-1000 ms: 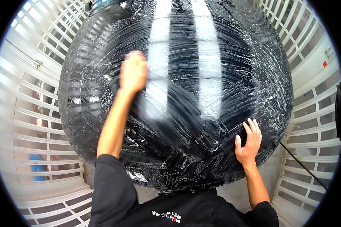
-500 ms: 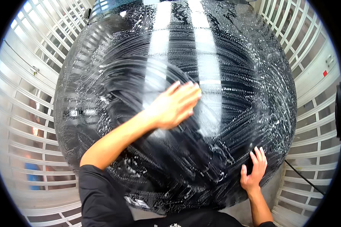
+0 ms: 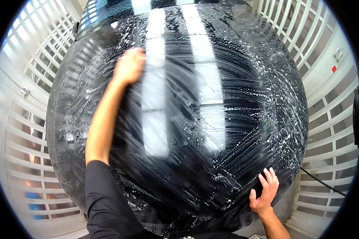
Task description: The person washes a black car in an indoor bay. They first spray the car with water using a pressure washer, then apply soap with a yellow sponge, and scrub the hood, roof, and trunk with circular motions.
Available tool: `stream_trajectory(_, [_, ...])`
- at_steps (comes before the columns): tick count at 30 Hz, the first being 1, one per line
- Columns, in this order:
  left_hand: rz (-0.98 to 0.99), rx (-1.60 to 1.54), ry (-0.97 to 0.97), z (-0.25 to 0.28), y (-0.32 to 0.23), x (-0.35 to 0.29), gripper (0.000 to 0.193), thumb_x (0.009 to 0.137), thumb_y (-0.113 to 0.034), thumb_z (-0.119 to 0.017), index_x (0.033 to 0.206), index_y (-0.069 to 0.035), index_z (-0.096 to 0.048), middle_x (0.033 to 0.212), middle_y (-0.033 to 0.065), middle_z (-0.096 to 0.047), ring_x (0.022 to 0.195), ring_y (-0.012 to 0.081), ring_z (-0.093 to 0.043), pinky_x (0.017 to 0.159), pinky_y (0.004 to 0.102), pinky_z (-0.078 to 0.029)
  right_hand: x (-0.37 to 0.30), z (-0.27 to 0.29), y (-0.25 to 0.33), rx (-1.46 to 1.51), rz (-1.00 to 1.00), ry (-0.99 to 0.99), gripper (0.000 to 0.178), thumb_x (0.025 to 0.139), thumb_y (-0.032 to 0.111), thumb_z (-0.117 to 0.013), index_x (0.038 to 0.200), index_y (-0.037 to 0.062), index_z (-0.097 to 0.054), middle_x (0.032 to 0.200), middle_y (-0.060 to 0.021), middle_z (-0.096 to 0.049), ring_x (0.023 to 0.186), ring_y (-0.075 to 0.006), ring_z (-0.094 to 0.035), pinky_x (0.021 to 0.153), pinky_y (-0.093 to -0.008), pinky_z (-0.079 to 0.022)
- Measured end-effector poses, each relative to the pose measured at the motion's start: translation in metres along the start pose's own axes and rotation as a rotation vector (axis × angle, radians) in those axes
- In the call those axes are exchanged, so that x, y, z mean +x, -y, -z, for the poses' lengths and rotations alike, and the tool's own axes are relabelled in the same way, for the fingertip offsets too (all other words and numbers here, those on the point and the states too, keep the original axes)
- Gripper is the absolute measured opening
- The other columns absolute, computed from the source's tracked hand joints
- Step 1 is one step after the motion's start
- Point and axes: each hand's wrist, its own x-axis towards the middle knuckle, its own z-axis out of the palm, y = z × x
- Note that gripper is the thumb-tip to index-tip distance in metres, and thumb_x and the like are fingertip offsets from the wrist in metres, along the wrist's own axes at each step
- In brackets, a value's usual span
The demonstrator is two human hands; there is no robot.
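A dark car hood (image 3: 179,131), wet and streaked with white soapy foam, fills the middle of the view. My left arm stretches far up the hood, and my left hand (image 3: 130,65) is on its upper left part, beside a bright reflected stripe. Motion blurs its fingers, and whatever may lie beneath them is hidden. Near the hood's lower right edge, my right hand (image 3: 265,191) rests with fingers stretched and somewhat apart, holding nothing.
The windshield (image 3: 107,14) lies beyond the hood at the top. Pale slatted gates (image 3: 36,163) stand along both sides. A thin black hose or cable (image 3: 323,181) runs at the lower right, and a small red patch (image 3: 334,69) marks the right gate.
My left hand has swept from the hood's middle up and to the left, with the arm straightening. My right hand stays near the lower right edge. The whole view has shifted slightly.
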Motion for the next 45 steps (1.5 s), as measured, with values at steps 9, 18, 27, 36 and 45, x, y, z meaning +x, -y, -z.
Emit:
stream_trajectory(9, [-0.635,-0.089,0.113,-0.088,-0.261,-0.014,0.055,0.109,-0.04,-0.047,0.151,-0.005,-0.05,0.154,0.0226,-0.052,0.146,0.0375,-0.047,0.123,0.0505,-0.034,0.006,0.005,0.001,-0.026,-0.022,0.007,0.056,0.089,0.031,-0.07,0.137,0.0037,-0.062,0.147,-0.0199,-0.059,0.141,-0.0441,-0.051,0.113,-0.0569,-0.039])
stream_trajectory(18, [-0.284,0.006,0.171,-0.097,-0.261,0.05,0.048,0.108,-0.034,-0.045,0.142,-0.001,-0.054,0.141,0.0235,-0.058,0.136,0.0383,-0.054,0.119,0.0514,-0.038,0.006,0.006,0.001,0.029,-0.052,-0.035,0.054,0.086,0.031,-0.072,0.134,0.0072,-0.065,0.146,-0.0145,-0.06,0.141,-0.0386,-0.052,0.113,-0.0536,-0.041])
stream_trajectory(27, [-0.377,0.027,0.082,-0.138,-0.348,0.08,0.049,0.109,-0.038,-0.046,0.142,-0.003,-0.053,0.148,0.0211,-0.056,0.144,0.0365,-0.048,0.122,0.052,-0.032,0.008,0.007,-0.002,0.097,-0.034,-0.045,0.05,0.089,0.033,-0.076,0.133,0.0091,-0.069,0.148,-0.0099,-0.061,0.142,-0.0325,-0.053,0.114,-0.0492,-0.043])
stream_trajectory(36, [-0.258,0.1,0.081,-0.1,-0.303,0.062,0.048,0.11,-0.036,-0.043,0.139,0.001,-0.053,0.144,0.0216,-0.057,0.142,0.0367,-0.049,0.12,0.0506,-0.038,0.014,0.007,0.004,0.188,0.006,-0.108,0.049,0.089,0.027,-0.078,0.131,0.0042,-0.068,0.146,-0.0141,-0.062,0.141,-0.0343,-0.054,0.115,-0.0492,-0.044])
stream_trajectory(45, [-0.82,-0.007,0.117,-0.097,-0.378,-0.115,0.061,0.109,-0.036,-0.045,0.16,-0.005,-0.041,0.161,0.021,-0.048,0.154,0.0352,-0.04,0.129,0.0539,-0.024,-0.004,0.005,-0.012,0.243,-0.11,-0.231,0.046,0.094,0.024,-0.072,0.131,-0.0017,-0.065,0.149,-0.0234,-0.057,0.141,-0.0434,-0.052,0.117,-0.0537,-0.041])
